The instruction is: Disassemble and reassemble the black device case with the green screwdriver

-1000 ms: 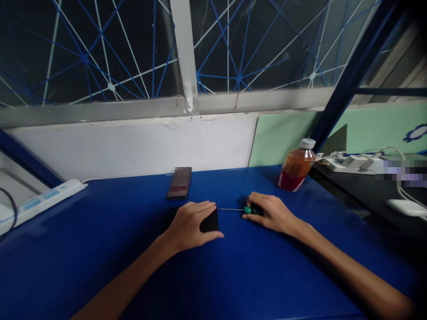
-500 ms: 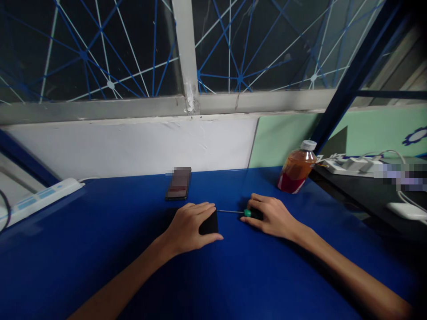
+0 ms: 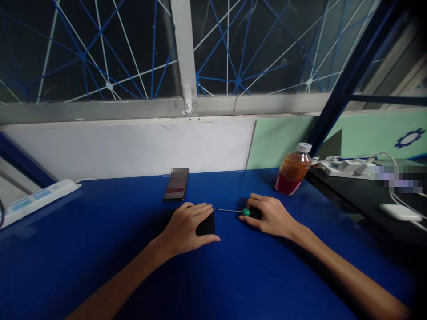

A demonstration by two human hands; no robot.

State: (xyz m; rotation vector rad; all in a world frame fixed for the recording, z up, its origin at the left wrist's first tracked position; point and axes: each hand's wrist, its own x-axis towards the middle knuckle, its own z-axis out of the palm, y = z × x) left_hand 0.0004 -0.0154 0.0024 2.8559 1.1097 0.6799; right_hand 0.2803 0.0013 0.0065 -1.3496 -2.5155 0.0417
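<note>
My left hand [image 3: 185,229] lies over a black box-shaped object [image 3: 207,223] on the blue table [image 3: 253,275], fingers across its top and thumb along its near side. Most of that object is hidden under the hand. In my right hand [image 3: 268,213] is a screwdriver [image 3: 246,212] with a green and black handle, held level. Its thin metal shaft points left, and the tip is at or very close to the black object's right side; whether they touch I cannot tell.
Behind my left hand lies a phone [image 3: 176,185]. A bottle of orange drink [image 3: 293,170] stands at the back right. White power strips lie at left [image 3: 42,200] and right [image 3: 347,169]. A white charger [image 3: 400,212] with cables is on the black surface.
The whole view has shifted slightly, with things appearing a little further left. Both hands keep their hold, and the screwdriver stays level at the black object's right side.
</note>
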